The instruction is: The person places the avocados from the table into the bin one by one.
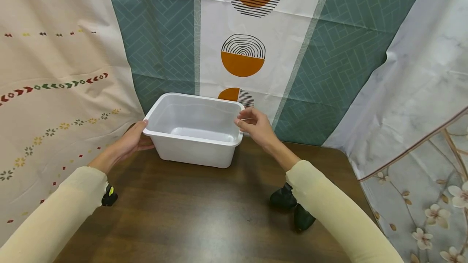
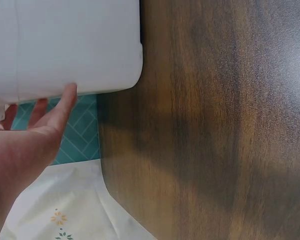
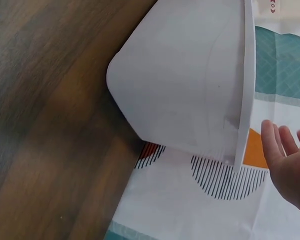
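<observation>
A white rectangular plastic tub (image 1: 193, 151) stands at the back of the brown wooden table, with nothing visible inside it. My left hand (image 1: 128, 141) grips its left end, thumb at the rim; in the left wrist view, fingertips touch the tub's outer wall (image 2: 74, 45). Near the right end of the tub, my right hand (image 1: 257, 127) has loosely bent fingers and holds nothing. The right wrist view shows this hand (image 3: 290, 162) apart from the tub's rim (image 3: 246, 85). Two dark green rounded objects (image 1: 302, 217) lie by my right forearm, partly hidden by the sleeve.
The wooden table (image 1: 190, 206) spreads in front of the tub. Behind it hangs a green and white patterned curtain (image 1: 161, 31). Cream cloth (image 1: 55, 64) hangs at the left, and pale floral cloth (image 1: 413, 153) at the right. A black device (image 1: 109, 197) shows at my left wrist.
</observation>
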`<act>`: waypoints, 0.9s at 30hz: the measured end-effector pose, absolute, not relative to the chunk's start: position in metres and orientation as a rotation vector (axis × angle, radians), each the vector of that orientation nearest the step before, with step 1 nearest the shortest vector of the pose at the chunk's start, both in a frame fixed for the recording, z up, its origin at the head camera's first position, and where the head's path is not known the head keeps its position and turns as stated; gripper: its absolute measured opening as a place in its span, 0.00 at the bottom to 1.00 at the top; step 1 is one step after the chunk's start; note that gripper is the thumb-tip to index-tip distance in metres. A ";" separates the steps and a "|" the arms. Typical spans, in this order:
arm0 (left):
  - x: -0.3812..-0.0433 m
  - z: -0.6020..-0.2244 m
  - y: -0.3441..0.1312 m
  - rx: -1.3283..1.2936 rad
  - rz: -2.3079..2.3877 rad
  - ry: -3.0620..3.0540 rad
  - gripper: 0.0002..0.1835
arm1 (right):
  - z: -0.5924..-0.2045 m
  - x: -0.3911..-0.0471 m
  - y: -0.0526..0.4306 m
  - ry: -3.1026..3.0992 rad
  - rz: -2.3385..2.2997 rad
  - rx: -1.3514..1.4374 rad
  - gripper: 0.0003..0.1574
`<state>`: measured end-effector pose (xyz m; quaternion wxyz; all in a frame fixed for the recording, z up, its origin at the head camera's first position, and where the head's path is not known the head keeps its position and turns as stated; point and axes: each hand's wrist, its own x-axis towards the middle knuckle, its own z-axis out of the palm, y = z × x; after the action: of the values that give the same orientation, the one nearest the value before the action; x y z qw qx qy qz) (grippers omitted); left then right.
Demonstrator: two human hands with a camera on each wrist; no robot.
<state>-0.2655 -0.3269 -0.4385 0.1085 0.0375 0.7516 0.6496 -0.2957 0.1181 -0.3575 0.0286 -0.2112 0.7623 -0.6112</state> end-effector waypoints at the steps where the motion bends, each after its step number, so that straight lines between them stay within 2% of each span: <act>1: -0.266 -0.439 -0.327 0.115 1.908 2.214 0.42 | -0.357 -0.295 0.120 2.367 -1.864 -0.657 0.24; 14: -0.266 -0.439 -0.328 0.109 1.897 2.214 0.42 | -0.356 -0.287 0.145 2.519 -1.588 -0.812 0.25; 27: -0.266 -0.440 -0.330 0.124 1.901 2.209 0.42 | -0.359 -0.273 0.171 2.630 -1.391 -0.824 0.27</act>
<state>-0.2660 -0.3295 -0.4395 0.1121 0.0421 0.7525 0.6476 -0.2727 0.1713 -0.3588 0.0270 -0.2669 0.8515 -0.4505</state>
